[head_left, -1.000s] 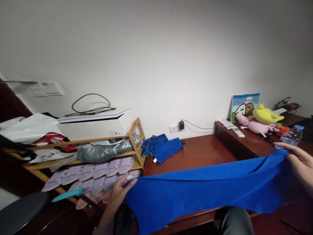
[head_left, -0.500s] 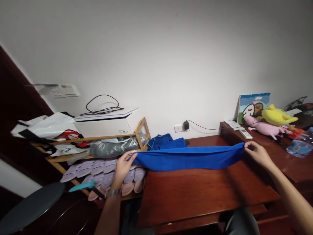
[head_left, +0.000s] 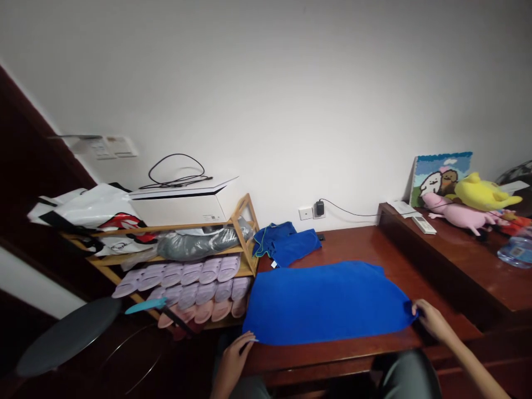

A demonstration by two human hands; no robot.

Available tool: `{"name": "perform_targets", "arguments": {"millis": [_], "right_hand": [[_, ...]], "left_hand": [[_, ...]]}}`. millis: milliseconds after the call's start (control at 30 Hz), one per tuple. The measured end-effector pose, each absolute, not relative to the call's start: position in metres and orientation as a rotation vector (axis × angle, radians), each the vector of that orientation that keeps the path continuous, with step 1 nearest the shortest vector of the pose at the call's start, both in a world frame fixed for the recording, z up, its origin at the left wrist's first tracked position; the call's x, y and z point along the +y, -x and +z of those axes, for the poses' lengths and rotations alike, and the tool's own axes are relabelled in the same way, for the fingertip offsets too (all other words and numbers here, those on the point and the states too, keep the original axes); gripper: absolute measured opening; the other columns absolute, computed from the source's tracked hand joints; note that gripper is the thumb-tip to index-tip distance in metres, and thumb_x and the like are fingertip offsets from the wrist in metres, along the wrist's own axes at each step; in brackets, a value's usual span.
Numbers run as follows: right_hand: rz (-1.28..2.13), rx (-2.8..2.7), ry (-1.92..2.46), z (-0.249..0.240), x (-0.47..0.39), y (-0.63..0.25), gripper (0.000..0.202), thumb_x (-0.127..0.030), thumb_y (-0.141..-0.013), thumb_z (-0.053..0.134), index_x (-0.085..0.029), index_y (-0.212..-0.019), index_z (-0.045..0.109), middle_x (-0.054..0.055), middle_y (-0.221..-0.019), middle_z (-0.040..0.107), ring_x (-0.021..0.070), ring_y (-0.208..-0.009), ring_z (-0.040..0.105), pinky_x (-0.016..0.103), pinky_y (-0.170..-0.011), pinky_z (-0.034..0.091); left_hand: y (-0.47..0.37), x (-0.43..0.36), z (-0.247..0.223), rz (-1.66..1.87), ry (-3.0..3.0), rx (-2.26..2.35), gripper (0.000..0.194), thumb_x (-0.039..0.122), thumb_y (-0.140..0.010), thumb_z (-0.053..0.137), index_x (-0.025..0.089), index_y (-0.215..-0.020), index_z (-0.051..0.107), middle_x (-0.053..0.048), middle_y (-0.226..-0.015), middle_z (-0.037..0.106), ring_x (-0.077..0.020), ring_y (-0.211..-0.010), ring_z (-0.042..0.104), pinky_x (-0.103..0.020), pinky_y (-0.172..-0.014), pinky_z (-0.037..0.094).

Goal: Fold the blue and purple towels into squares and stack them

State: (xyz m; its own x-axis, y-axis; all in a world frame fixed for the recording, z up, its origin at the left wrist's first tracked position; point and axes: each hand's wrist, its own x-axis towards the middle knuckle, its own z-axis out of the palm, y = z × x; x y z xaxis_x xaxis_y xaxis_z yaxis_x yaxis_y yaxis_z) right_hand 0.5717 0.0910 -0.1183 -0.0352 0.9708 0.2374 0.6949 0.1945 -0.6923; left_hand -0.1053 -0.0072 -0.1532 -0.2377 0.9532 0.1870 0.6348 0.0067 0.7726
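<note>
A blue cloth [head_left: 328, 305] is spread over the front of the dark red wooden table [head_left: 353, 244], its near edge close to the table's front. My left hand [head_left: 236, 357] pinches its near left corner, where a small white tag shows. At the right end, my right hand [head_left: 430, 320] grips the cloth's edge between thumb and fingers. Behind the spread cloth lies a crumpled pile of blue fabric [head_left: 291, 244] with a white tag.
At left, a wooden rack [head_left: 249, 233] holds lilac and pink slippers [head_left: 191, 271], a white box [head_left: 183, 210] and bags. Plush toys [head_left: 461, 213], a remote [head_left: 424, 224] and a water bottle [head_left: 515, 252] are on the raised right surface. A round dark seat [head_left: 70, 335] stands lower left.
Both hands have come down toward me with the blue cloth. It hung folded and stretched above the table; now it lies broad and mostly flat on it.
</note>
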Motion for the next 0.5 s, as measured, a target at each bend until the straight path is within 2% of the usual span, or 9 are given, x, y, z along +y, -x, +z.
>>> {"name": "perform_targets", "arguments": {"millis": [167,367,500], "right_hand": [[0.536,-1.880,1.520,-0.139,0.078,-0.586,0.011,-0.035,-0.061,0.054,-0.032,-0.062,0.064,0.005,-0.085,0.079,0.0368,-0.092,0.077,0.047,-0.084,0.060],[0.493,-1.901,1.637,-0.151,0.066,-0.604,0.015,-0.047,-0.066,0.063,-0.033,-0.066,0.068,0.007,-0.104,0.083,0.0420,-0.115,0.073,0.050,-0.091,0.061],[0.509,-1.922,1.678,-0.147,0.064,-0.608,0.017,-0.050,-0.064,0.065,-0.034,-0.066,0.071,0.007,-0.105,0.083,0.0416,-0.114,0.073,0.048,-0.090,0.062]], "left_hand": [[0.104,-0.030,-0.173,1.127,-1.713,1.972,0.043,0.068,-0.086,0.058,0.033,-0.085,0.082,-0.006,-0.117,0.082,-0.0315,-0.113,0.076,-0.047,-0.104,0.060],[0.095,-0.045,-0.171,1.047,-1.818,2.026,0.030,0.052,-0.087,0.056,0.033,-0.078,0.078,-0.006,-0.116,0.081,-0.0318,-0.113,0.075,-0.049,-0.104,0.059],[0.089,-0.045,-0.165,0.982,-1.829,2.046,0.033,0.049,-0.089,0.052,0.032,-0.076,0.078,-0.006,-0.114,0.081,-0.0316,-0.111,0.075,-0.049,-0.104,0.058]]}}
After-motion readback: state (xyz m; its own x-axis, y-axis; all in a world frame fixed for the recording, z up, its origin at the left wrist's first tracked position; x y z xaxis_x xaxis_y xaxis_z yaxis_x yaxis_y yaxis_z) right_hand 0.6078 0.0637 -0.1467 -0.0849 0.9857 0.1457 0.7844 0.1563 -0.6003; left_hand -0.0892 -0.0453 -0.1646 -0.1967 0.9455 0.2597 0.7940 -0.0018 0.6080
